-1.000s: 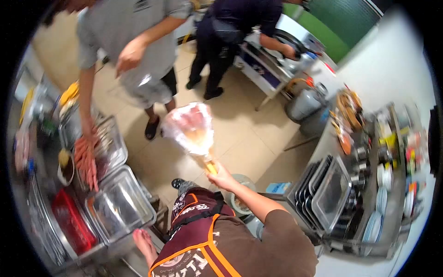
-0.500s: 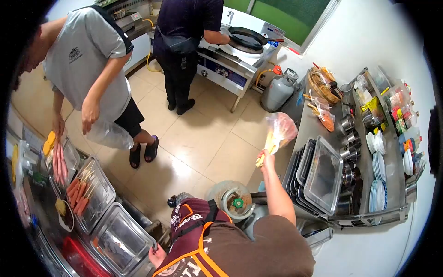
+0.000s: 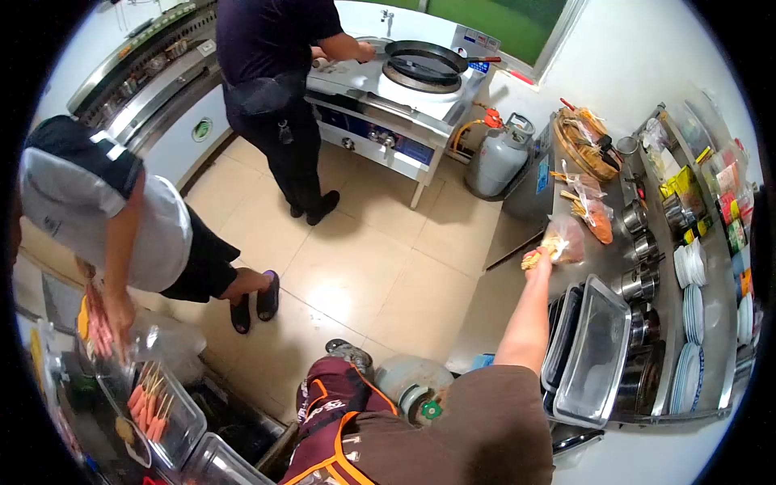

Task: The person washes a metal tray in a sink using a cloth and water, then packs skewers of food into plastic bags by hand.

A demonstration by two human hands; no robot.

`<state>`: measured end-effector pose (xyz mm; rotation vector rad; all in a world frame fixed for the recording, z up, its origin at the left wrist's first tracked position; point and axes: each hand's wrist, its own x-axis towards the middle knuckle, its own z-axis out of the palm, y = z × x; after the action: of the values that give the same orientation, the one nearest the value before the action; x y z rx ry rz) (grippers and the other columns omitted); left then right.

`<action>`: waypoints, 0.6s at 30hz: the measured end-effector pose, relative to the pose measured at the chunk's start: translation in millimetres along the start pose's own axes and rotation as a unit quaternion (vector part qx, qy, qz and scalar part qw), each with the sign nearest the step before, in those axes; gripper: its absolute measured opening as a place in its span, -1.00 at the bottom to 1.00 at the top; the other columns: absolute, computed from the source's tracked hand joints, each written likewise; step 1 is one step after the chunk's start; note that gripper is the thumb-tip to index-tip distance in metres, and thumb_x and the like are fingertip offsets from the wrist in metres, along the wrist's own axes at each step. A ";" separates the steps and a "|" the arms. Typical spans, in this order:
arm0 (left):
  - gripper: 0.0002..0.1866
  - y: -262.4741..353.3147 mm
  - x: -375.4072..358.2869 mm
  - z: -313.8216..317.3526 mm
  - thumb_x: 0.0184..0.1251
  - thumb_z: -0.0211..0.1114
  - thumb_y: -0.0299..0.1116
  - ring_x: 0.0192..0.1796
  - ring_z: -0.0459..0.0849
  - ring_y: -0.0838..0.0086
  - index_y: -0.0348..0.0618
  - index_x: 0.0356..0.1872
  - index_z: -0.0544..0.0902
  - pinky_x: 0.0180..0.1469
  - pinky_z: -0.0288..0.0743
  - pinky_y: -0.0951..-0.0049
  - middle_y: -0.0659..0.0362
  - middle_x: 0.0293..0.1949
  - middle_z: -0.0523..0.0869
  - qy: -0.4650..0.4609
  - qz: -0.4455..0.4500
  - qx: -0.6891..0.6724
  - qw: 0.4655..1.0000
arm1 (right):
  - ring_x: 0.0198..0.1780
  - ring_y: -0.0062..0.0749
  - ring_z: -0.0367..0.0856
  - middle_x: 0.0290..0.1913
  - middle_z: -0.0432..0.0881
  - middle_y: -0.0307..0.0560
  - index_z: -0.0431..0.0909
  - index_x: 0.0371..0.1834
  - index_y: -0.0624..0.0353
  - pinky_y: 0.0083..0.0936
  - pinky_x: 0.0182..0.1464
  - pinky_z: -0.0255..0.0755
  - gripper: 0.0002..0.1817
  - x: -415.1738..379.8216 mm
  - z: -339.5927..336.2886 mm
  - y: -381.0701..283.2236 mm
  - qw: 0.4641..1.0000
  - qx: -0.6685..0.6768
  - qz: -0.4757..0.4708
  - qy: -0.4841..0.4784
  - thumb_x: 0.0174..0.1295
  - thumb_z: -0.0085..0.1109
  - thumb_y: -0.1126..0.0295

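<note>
My right hand reaches out over the steel counter, its fingers closed round a bundle of pale skewer sticks. Clear plastic wraps the far end of this skewer bundle, around something pinkish. Just beyond lies another bagged bundle of skewers with orange-red food. My left hand is out of view. Below left, a clear tray stands beside a clear tray of skewered sausages.
A co-worker in grey handles pink sausages at the left. Another person in black stands at the stove with a wok. Gas cylinders stand on the floor. Stacked trays, pots and plates line the right side.
My right hand has carried the bagged skewers right, over the counter. My left hand has left the clear tray and the view. The co-worker in grey leans lower over the sausages.
</note>
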<state>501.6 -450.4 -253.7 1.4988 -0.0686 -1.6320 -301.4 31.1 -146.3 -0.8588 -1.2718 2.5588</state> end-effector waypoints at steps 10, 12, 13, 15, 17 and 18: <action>-0.87 5.4 -11.7 -39.2 0.19 0.11 -0.46 -0.08 0.60 0.31 -0.27 -0.27 0.51 -0.02 0.52 0.26 0.09 -0.20 0.64 0.013 0.063 -0.047 0.997 | -0.25 -0.25 0.51 -0.26 0.53 0.09 0.25 0.06 0.28 -0.46 -0.22 0.44 -0.39 64.1 -78.0 32.1 0.994 -0.070 -0.064 0.059 0.09 0.26 0.12; -0.87 11.0 -19.6 -81.3 0.18 0.11 -0.46 -0.09 0.60 0.32 -0.26 -0.27 0.51 -0.03 0.52 0.26 0.10 -0.20 0.64 -0.010 0.078 -0.105 0.991 | -0.13 -0.27 0.50 -0.11 0.51 0.11 0.23 0.10 0.29 -0.36 -0.10 0.40 -0.47 110.5 -97.5 53.4 0.964 -0.161 -0.182 0.110 0.11 0.19 0.34; -0.88 6.9 -21.3 -101.4 0.18 0.11 -0.46 -0.09 0.60 0.32 -0.26 -0.27 0.51 -0.03 0.52 0.27 0.10 -0.21 0.64 -0.027 0.087 -0.128 0.988 | -0.01 -0.22 0.49 0.03 0.47 0.18 0.14 0.22 0.32 -0.31 0.07 0.36 -0.46 52.7 -47.4 46.3 0.975 -0.087 -0.203 0.034 0.18 0.04 0.41; -0.89 2.7 -56.8 -59.5 0.14 0.09 -0.47 -0.12 0.59 0.34 -0.22 -0.31 0.51 -0.01 0.48 0.32 0.15 -0.26 0.63 -0.077 0.084 -0.109 0.988 | -0.10 -0.26 0.53 -0.07 0.52 0.16 0.25 0.13 0.29 -0.40 -0.06 0.44 -0.61 -12.8 21.9 87.6 0.984 -0.118 -0.130 -0.012 0.24 -0.11 0.40; -0.81 2.3 -113.0 2.5 0.01 0.09 -0.55 -0.12 0.57 0.30 -0.27 -0.29 0.50 0.03 0.45 0.30 0.11 -0.24 0.63 -0.149 0.088 -0.142 0.975 | -0.49 -0.55 0.41 -0.49 0.45 -0.22 0.38 -0.40 0.17 -0.64 -0.40 0.34 -0.78 -33.9 46.2 171.5 0.927 -0.317 -0.031 -0.198 0.35 -0.14 0.31; -0.75 -5.3 -101.2 -5.1 -0.08 0.08 -0.61 -0.11 0.56 0.25 -0.34 -0.27 0.49 0.06 0.43 0.25 0.04 -0.18 0.61 -0.042 0.088 -0.191 0.977 | -0.46 -0.55 0.44 -0.46 0.49 -0.20 0.40 -0.35 0.19 -0.65 -0.37 0.36 -0.81 -94.4 74.8 207.9 0.859 -0.425 0.010 -0.285 0.35 -0.15 0.34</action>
<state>489.7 -381.8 -179.9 1.0985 0.0626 -1.4681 -242.7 -185.9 -231.2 -0.1469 -2.6711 2.2748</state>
